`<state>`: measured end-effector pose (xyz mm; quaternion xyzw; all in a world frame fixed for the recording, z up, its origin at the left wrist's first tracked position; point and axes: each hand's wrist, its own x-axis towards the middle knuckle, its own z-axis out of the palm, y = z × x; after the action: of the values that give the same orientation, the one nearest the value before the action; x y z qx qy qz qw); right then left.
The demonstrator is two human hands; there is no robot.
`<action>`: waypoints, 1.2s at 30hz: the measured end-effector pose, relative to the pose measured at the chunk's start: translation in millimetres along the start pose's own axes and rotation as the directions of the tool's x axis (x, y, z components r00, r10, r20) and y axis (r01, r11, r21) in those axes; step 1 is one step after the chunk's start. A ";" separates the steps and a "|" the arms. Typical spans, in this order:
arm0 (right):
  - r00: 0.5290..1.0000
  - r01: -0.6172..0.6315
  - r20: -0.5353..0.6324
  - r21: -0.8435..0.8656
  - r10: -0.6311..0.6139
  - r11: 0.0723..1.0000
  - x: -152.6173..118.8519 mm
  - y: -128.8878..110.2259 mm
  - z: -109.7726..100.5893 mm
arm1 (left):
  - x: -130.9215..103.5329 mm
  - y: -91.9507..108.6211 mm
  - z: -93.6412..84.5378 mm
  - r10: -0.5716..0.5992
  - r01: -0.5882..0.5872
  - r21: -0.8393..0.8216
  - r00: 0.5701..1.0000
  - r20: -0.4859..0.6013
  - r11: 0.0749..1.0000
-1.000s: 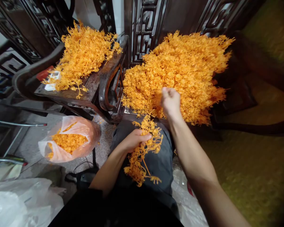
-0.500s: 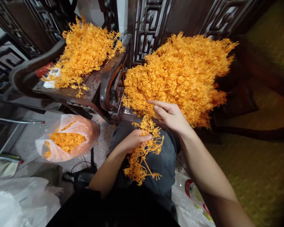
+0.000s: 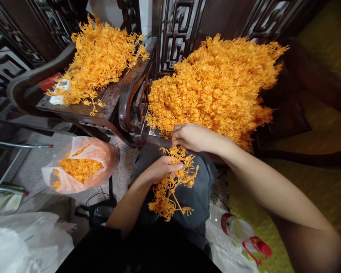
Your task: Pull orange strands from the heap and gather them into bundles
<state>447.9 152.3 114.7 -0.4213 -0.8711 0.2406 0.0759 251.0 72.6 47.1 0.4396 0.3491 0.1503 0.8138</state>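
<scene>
My left hand [image 3: 161,169] is closed around a bunch of orange plastic flower sprigs [image 3: 166,203], thumb on top, above my dark-trousered lap. The sprigs are thin and branched, with tufted ends hanging below and sticking out above the hand. My right hand [image 3: 184,136] is just above the bunch's upper end, fingers curled down and pressed together. What lies between its fingertips is hidden. Directly behind the right hand rises a large heap of the same orange sprigs [image 3: 216,87] on a dark wooden seat.
A smaller orange heap [image 3: 105,57] lies on another wooden chair [image 3: 110,98] at the left, by a white plastic piece [image 3: 59,91]. A translucent bag [image 3: 110,159] of orange pieces stands on the floor. A red-capped bottle [image 3: 241,231] lies at lower right, plastic sheeting [image 3: 22,239] at lower left.
My right hand has turned and drawn in from the big heap, its pointing finger now curled down to the bunch's top. The left hand keeps its hold. The bottle's red cap has come into view.
</scene>
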 end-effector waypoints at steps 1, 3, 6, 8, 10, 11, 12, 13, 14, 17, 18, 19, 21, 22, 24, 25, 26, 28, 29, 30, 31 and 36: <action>0.997 -0.022 -0.080 -0.027 0.020 0.999 -0.4 0.9 -3.9 | -0.8 -0.5 -0.5 -0.003 0.003 0.002 1.000 0.002 1.000; 0.960 -0.070 -0.274 -0.042 0.055 0.997 -5.0 3.7 -14.9 | -2.8 -0.5 -1.7 -0.014 0.014 -0.013 1.000 0.003 1.000; 0.903 -0.087 -0.411 0.119 0.129 0.989 -16.9 7.0 -28.2 | -5.2 1.4 -3.1 -0.025 0.025 -0.065 1.000 -0.006 0.998; 0.950 -0.031 -0.293 0.261 0.109 0.965 -23.2 5.6 -29.5 | -5.0 2.4 -3.5 -0.020 0.020 -0.062 1.000 0.003 0.998; 0.998 0.013 -0.069 0.357 0.013 0.934 -25.1 1.8 -25.8 | -3.5 1.8 -3.7 -0.013 0.013 -0.019 1.000 0.016 1.000; 0.999 0.015 0.035 0.377 -0.031 0.926 -24.3 -0.3 -23.3 | -2.5 1.0 -3.7 -0.011 0.011 0.010 1.000 0.022 1.000; 0.991 0.007 0.118 0.382 -0.056 0.924 -22.6 -2.2 -20.9 | -1.5 0.1 -3.7 -0.010 0.009 0.042 1.000 0.025 0.999; 0.983 -0.006 0.175 0.371 -0.064 0.929 -20.3 -3.7 -18.8 | -0.7 -0.7 -3.7 -0.009 0.007 0.074 1.000 0.026 0.997; 0.974 -0.018 0.218 0.347 -0.062 0.938 -17.8 -4.7 -17.1 | 0.0 -1.3 -3.6 -0.010 0.007 0.104 1.000 0.027 0.995; 0.937 -0.040 0.346 0.251 -0.051 0.967 -11.2 -5.2 -14.4 | 0.9 -0.7 -2.8 -0.002 -0.006 0.167 0.999 0.046 0.986; 0.929 -0.040 0.367 0.234 -0.051 0.971 -9.8 -4.5 -14.0 | 0.9 0.2 -2.4 0.011 -0.021 0.177 0.998 0.057 0.984; 0.933 -0.036 0.356 0.233 -0.051 0.972 -8.8 -3.3 -13.7 | 1.0 1.3 -2.0 0.027 -0.039 0.177 0.997 0.069 0.983; 0.967 -0.022 0.248 0.269 -0.047 0.963 -7.7 1.7 -13.3 | 0.8 2.9 -1.4 0.047 -0.055 0.133 0.997 0.064 0.990; 0.985 -0.021 0.170 0.296 -0.031 0.955 -7.2 5.9 -13.2 | 0.6 3.2 -1.4 0.042 -0.046 0.092 0.998 0.045 0.995; 0.995 -0.061 -0.058 0.349 0.087 0.935 -5.8 18.0 -14.1 | -0.4 2.2 -1.7 0.001 -0.001 0.027 1.000 0.017 1.000; 0.958 -0.096 -0.213 0.396 0.193 0.913 -4.9 25.4 -15.2 | -1.1 0.9 -2.0 -0.022 0.021 0.019 1.000 0.011 1.000; 0.872 -0.120 -0.372 0.469 0.319 0.875 -3.9 32.9 -16.7 | -1.8 -0.6 -2.4 -0.038 0.038 0.030 0.999 0.008 0.999; 0.635 -0.081 -0.549 0.653 0.544 0.753 -2.7 45.5 -20.1 | -2.7 -3.8 -3.0 -0.044 0.045 0.060 0.999 -0.007 0.997; 0.578 -0.039 -0.542 0.728 0.610 0.684 -2.6 48.9 -21.1 | -2.6 -5.1 -3.2 -0.038 0.040 0.060 0.999 -0.020 0.997; 0.591 -0.012 -0.494 0.785 0.638 0.619 -3.0 49.9 -20.9 | -2.1 -5.8 -3.2 -0.032 0.033 0.051 0.999 -0.034 0.998; 0.641 -0.006 -0.430 0.825 0.636 0.565 -3.9 48.4 -19.4 | -1.5 -6.1 -3.0 -0.030 0.032 0.038 0.999 -0.041 0.999; 0.775 0.027 -0.262 0.923 0.575 0.383 -11.8 24.3 3.0 | 0.5 -4.5 -2.1 -0.050 0.050 -0.014 0.999 -0.021 0.999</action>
<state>471.3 155.0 101.2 -0.5106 -0.4580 0.5398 0.4880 249.7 71.6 42.4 0.4237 0.3675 0.1367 0.8165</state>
